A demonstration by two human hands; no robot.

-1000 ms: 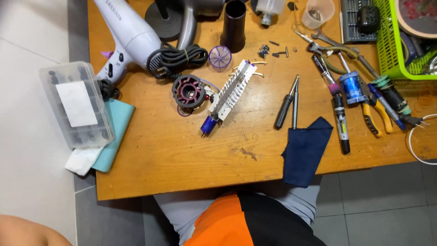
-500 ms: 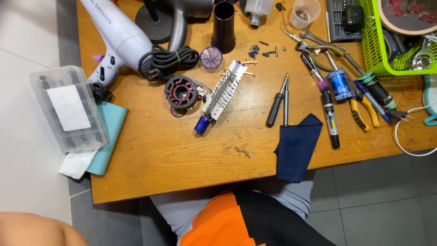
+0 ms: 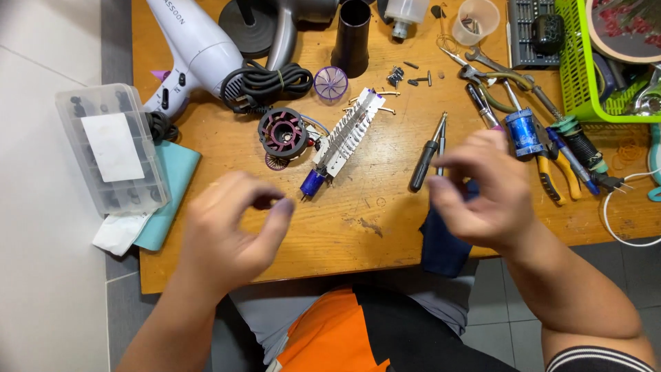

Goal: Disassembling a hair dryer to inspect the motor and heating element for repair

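left hand (image 3: 231, 231), right hand (image 3: 478, 193), table edge (image 3: 358, 258) bare between

Bare strip of wooden tabletop (image 3: 358, 227) open between left hand (image 3: 224, 238) and right hand (image 3: 482, 200). Bounded behind by white finned heating element (image 3: 344, 134) and round black motor housing (image 3: 282, 133); flanked right by black-handled screwdrivers (image 3: 427, 155) and dark blue cloth (image 3: 441, 241), left by clear plastic parts box (image 3: 113, 158).
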